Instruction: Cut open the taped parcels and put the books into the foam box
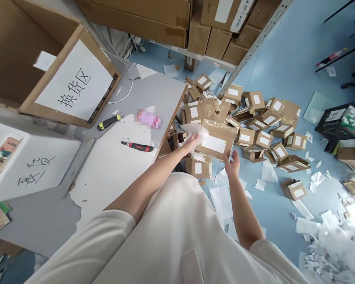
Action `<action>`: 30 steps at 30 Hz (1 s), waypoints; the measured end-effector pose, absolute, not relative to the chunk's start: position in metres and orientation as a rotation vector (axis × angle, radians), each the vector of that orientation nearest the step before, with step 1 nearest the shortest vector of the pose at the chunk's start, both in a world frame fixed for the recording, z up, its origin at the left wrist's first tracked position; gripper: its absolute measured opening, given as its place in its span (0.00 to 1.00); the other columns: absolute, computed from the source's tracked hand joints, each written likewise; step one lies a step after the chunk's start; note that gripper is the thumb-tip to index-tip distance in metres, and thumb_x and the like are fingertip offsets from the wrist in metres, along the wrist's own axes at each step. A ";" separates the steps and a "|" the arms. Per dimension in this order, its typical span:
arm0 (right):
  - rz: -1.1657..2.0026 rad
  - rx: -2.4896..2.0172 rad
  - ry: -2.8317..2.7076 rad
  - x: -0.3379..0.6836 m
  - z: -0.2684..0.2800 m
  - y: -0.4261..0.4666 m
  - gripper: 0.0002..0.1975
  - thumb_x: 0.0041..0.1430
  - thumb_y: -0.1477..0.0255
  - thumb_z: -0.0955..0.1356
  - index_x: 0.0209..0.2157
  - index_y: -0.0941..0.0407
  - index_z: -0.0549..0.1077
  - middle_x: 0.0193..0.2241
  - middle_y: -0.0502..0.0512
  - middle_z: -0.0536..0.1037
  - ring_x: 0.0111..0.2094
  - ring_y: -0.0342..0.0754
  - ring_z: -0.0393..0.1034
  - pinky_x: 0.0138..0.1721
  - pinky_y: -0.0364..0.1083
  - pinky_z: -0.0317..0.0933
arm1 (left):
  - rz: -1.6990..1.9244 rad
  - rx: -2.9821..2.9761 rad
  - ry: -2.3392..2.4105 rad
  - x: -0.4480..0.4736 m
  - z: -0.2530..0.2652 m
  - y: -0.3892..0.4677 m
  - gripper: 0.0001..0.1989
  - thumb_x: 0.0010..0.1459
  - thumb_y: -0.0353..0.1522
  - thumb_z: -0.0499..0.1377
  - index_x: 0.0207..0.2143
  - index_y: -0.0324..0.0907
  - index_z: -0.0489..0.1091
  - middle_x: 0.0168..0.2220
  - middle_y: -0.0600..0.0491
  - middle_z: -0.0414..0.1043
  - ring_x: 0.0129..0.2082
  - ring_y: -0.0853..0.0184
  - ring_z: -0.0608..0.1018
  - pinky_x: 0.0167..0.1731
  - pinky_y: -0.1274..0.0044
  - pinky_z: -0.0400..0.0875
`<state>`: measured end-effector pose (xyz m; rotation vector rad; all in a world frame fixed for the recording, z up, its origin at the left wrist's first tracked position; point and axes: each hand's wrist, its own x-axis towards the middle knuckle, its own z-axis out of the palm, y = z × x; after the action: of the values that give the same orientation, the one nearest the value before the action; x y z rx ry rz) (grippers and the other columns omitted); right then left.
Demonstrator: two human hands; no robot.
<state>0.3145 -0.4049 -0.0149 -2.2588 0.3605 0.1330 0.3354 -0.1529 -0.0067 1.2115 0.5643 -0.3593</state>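
Observation:
My left hand [191, 143] is closed on a crumpled piece of white translucent packing wrap [199, 131]. Whether anything lies inside the wrap cannot be made out. Directly beneath and beside it is a cardboard box [221, 129] with a white label, above the heap of boxes. At the lower right corner of that box, my right hand [232, 163] has its fingers apart; a fingertip seems to touch the edge. On the table to the left lie a red and black utility knife [137, 146], a yellow and black utility knife [109, 122] and a blurred pink item [149, 118].
Labelled cardboard boxes [263, 138] are heaped on the blue floor right of the grey table [162, 88]. Paper scraps [269, 171] litter the floor. A large open carton [85, 86] and a white box [47, 157] stand on the table. A shelf [207, 57] holds cartons behind.

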 end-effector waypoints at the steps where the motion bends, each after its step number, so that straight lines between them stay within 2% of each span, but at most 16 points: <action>1: 0.122 -2.286 0.374 0.315 -0.017 -0.406 0.38 0.50 0.60 0.65 0.61 0.58 0.57 0.59 0.68 0.64 0.56 0.58 0.64 0.51 0.56 0.62 | -0.365 1.233 0.551 0.336 -0.005 -0.153 0.47 0.50 0.55 0.60 0.65 0.42 0.52 0.69 0.45 0.43 0.69 0.56 0.45 0.66 0.65 0.35; 3: 0.115 -2.299 0.358 0.317 -0.019 -0.403 0.38 0.50 0.59 0.65 0.62 0.57 0.57 0.60 0.68 0.63 0.56 0.59 0.64 0.52 0.57 0.61 | -0.357 1.281 0.487 0.332 0.001 -0.147 0.48 0.50 0.53 0.61 0.67 0.44 0.48 0.69 0.48 0.39 0.69 0.58 0.44 0.66 0.68 0.35; 5: 0.159 -2.254 0.285 0.323 -0.021 -0.390 0.37 0.50 0.60 0.65 0.61 0.57 0.57 0.59 0.69 0.64 0.55 0.58 0.66 0.51 0.57 0.63 | -0.357 1.300 0.422 0.323 0.009 -0.135 0.48 0.51 0.50 0.62 0.67 0.44 0.45 0.69 0.45 0.39 0.68 0.57 0.48 0.66 0.67 0.41; 8: 0.268 -2.194 0.115 0.341 -0.024 -0.354 0.36 0.50 0.60 0.66 0.60 0.58 0.58 0.58 0.70 0.66 0.48 0.55 0.72 0.47 0.55 0.66 | -0.323 1.285 0.454 0.300 0.019 -0.106 0.48 0.51 0.45 0.64 0.67 0.41 0.46 0.65 0.37 0.52 0.63 0.52 0.62 0.61 0.63 0.56; 11: 0.373 -2.187 -0.155 0.365 -0.022 -0.298 0.33 0.51 0.60 0.66 0.58 0.57 0.61 0.54 0.69 0.71 0.39 0.52 0.75 0.44 0.55 0.68 | -0.137 1.300 0.605 0.269 0.019 -0.071 0.40 0.51 0.41 0.65 0.62 0.36 0.57 0.56 0.35 0.68 0.54 0.54 0.74 0.55 0.63 0.65; 13: 0.479 -2.148 -0.395 0.376 -0.020 -0.252 0.30 0.53 0.59 0.65 0.56 0.57 0.63 0.49 0.67 0.74 0.36 0.50 0.76 0.43 0.55 0.69 | 0.065 1.286 0.753 0.239 0.016 -0.047 0.32 0.52 0.38 0.65 0.57 0.35 0.64 0.50 0.37 0.73 0.48 0.57 0.77 0.54 0.63 0.67; 17: 0.738 -1.982 -0.856 0.372 -0.018 -0.151 0.25 0.55 0.58 0.64 0.50 0.58 0.69 0.41 0.64 0.78 0.37 0.51 0.76 0.44 0.55 0.69 | 0.438 1.178 1.075 0.151 0.013 -0.011 0.23 0.53 0.38 0.64 0.50 0.37 0.69 0.46 0.41 0.75 0.44 0.61 0.78 0.52 0.65 0.68; 22: 1.104 -1.797 -1.342 0.306 -0.012 -0.033 0.22 0.56 0.57 0.64 0.46 0.59 0.72 0.35 0.61 0.80 0.34 0.51 0.76 0.42 0.54 0.69 | 0.831 0.916 1.434 0.010 0.022 -0.027 0.22 0.52 0.39 0.64 0.48 0.38 0.70 0.46 0.42 0.75 0.47 0.60 0.76 0.53 0.65 0.67; 26: 1.224 -1.612 -2.033 0.212 0.010 0.031 0.20 0.60 0.63 0.62 0.50 0.57 0.71 0.39 0.59 0.79 0.37 0.50 0.75 0.44 0.52 0.66 | 1.102 0.624 1.680 -0.084 0.030 -0.084 0.20 0.52 0.39 0.63 0.46 0.39 0.70 0.45 0.43 0.75 0.47 0.59 0.76 0.53 0.64 0.67; 30: 0.998 -1.355 -2.810 0.097 0.036 0.045 0.22 0.62 0.69 0.62 0.56 0.57 0.67 0.47 0.63 0.76 0.41 0.53 0.73 0.44 0.51 0.64 | 1.249 0.342 1.900 -0.164 0.022 -0.154 0.17 0.51 0.37 0.64 0.44 0.40 0.72 0.40 0.47 0.76 0.44 0.62 0.77 0.52 0.67 0.68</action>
<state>0.0972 0.0451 0.0363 -1.3547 -2.8095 0.9984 -0.1642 -0.1535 0.0221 0.3417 1.9004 1.2489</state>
